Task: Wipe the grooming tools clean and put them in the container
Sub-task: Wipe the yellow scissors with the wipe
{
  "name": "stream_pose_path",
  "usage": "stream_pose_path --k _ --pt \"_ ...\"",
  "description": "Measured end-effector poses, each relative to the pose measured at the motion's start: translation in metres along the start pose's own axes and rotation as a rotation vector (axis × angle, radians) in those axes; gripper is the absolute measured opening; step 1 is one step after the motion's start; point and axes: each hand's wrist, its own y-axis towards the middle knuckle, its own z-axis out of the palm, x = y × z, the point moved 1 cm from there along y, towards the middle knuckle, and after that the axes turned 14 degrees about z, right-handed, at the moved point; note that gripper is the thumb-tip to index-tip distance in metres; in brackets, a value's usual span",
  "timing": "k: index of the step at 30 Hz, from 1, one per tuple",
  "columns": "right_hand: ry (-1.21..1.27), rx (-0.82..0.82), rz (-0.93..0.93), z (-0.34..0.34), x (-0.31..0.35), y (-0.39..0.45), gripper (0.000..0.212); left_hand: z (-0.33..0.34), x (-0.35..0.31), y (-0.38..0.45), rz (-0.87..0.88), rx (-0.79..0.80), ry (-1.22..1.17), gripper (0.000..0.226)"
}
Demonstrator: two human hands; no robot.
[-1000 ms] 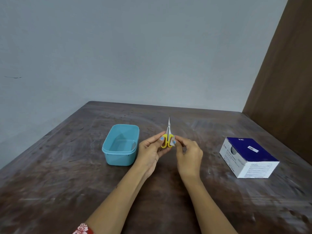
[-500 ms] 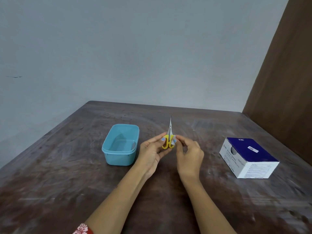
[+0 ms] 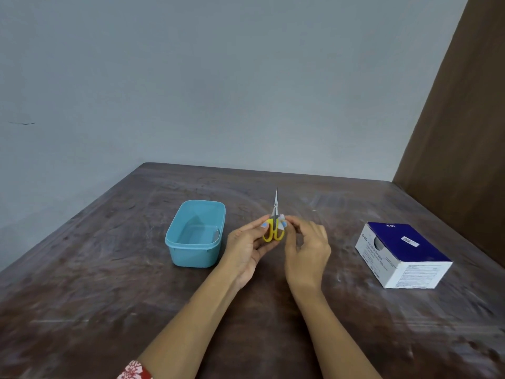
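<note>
Small scissors (image 3: 274, 224) with yellow handles and thin steel blades point up and away above the table's middle. My left hand (image 3: 247, 246) grips the yellow handles between thumb and fingers. My right hand (image 3: 306, 248) pinches a small white wipe (image 3: 282, 221) against the scissors where the blades meet the handles; most of the wipe is hidden by my fingers. The blue plastic container (image 3: 195, 233) stands open on the table just left of my left hand, with no tool visible in it.
A blue-and-white box of alcohol swabs (image 3: 401, 254) sits on the table to the right. The worn dark wooden table (image 3: 82, 283) meets a grey wall behind and a brown panel (image 3: 459, 132) on the right.
The scissors and both hands have stayed almost in place. My right fingers with the wipe have shifted slightly along the base of the blades.
</note>
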Motion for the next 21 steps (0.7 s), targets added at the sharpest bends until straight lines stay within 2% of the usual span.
stream_pose_path --k 10,16,21 --pt "-0.114 0.086 -0.197 0.0082 -0.0072 -0.0038 0.020 -0.0026 -0.0039 0.0047 -0.007 -0.025 -0.085 0.027" --pt "-0.057 -0.033 -0.129 0.0032 -0.0073 0.0007 0.019 0.0018 0.0030 -0.0021 -0.119 0.096 -0.003 0.028" --pt "-0.099 0.058 -0.200 0.0073 -0.0060 -0.0024 0.017 -0.0009 0.0011 0.0026 -0.063 -0.008 -0.056 0.023"
